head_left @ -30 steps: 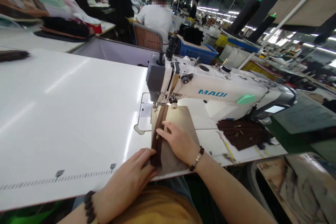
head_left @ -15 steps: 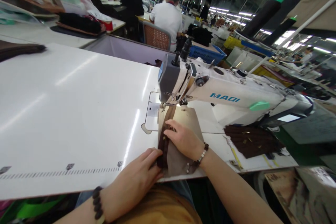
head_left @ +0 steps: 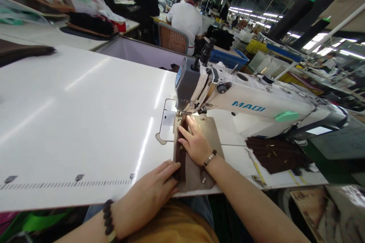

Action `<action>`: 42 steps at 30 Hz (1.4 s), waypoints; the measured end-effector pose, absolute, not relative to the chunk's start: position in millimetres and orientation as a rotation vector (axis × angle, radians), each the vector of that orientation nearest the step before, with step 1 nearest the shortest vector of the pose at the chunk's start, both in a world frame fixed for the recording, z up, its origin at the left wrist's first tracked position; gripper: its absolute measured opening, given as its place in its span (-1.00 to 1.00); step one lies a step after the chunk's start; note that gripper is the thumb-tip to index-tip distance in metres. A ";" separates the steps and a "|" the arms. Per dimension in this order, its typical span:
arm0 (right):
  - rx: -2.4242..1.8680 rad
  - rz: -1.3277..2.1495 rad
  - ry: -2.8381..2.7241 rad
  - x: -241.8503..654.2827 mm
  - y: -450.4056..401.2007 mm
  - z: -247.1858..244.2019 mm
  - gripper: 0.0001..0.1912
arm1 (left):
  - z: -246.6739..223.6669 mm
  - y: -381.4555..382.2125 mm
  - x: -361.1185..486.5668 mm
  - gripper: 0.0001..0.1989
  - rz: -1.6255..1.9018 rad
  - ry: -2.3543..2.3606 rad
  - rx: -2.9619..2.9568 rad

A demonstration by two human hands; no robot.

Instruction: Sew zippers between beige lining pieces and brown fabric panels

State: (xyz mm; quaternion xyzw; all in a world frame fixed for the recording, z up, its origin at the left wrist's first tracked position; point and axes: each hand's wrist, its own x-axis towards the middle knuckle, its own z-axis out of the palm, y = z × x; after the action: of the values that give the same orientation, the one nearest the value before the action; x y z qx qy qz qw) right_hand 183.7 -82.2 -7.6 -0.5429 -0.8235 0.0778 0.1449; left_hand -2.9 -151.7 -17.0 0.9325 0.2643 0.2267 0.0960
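A taupe fabric piece (head_left: pixel 212 131) with a dark brown zipper (head_left: pixel 180 169) along its left side lies on the sewing machine bed. Its far end reaches under the presser foot (head_left: pixel 180 117) of the white sewing machine (head_left: pixel 248 100). My right hand (head_left: pixel 196 142) rests flat on the fabric with fingers spread, the fingertips by the zipper just in front of the presser foot. A small metal zipper pull (head_left: pixel 181 147) shows beside the thumb. At the near end, my left hand (head_left: pixel 156 184) has its fingers closed at the zipper's left edge; its fingertips are partly hidden.
Dark brown pieces (head_left: pixel 278 153) with small metal bits lie right of the machine. Brown fabric (head_left: pixel 25 51) is stacked at the far left of the white table (head_left: pixel 85 121). Beyond it are a blue crate (head_left: pixel 228 57) and a seated person (head_left: pixel 186 21).
My right hand has moved forward along the zipper toward the presser foot, and its fingers have spread and flattened. The left hand stays at the near end. The view has shifted slightly.
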 end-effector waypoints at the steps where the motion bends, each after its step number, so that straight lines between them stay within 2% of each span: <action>1: -1.602 0.236 -2.379 184.7 -84.8 -7.4 -0.59 | -16.1 -152.4 -3.6 -0.77 0.663 0.776 2.759; 8: -1.514 0.287 -2.460 187.4 -122.8 -2.1 -0.43 | -3.0 -165.6 -18.2 -0.79 0.611 0.373 2.722; 24: -1.523 0.396 -2.555 184.6 -130.5 3.7 -0.50 | 23.2 -156.8 -21.2 -0.67 0.423 0.189 2.479; 28: -1.518 0.381 -2.575 184.7 -129.8 3.7 -0.51 | 33.7 -137.7 -25.1 -0.70 0.599 0.393 2.566; 32: -1.536 0.389 -2.612 183.8 -129.0 5.8 -0.50 | 24.4 -103.7 -21.0 -0.74 0.745 0.739 2.720; 39: -1.556 0.422 -2.646 182.6 -129.4 12.4 -0.46 | -4.1 -77.9 -11.1 -0.80 0.511 0.815 2.920; 42: -1.610 0.426 -2.628 182.9 -128.9 13.0 -0.47 | -6.1 -75.2 -7.1 -0.77 0.418 0.858 2.943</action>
State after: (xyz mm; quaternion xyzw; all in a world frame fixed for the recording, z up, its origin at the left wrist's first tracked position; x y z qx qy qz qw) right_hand 182.9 -128.9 13.0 -0.5174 -0.8445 0.1371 0.0151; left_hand -7.1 -75.2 -6.1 0.9510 0.2772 0.1351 0.0240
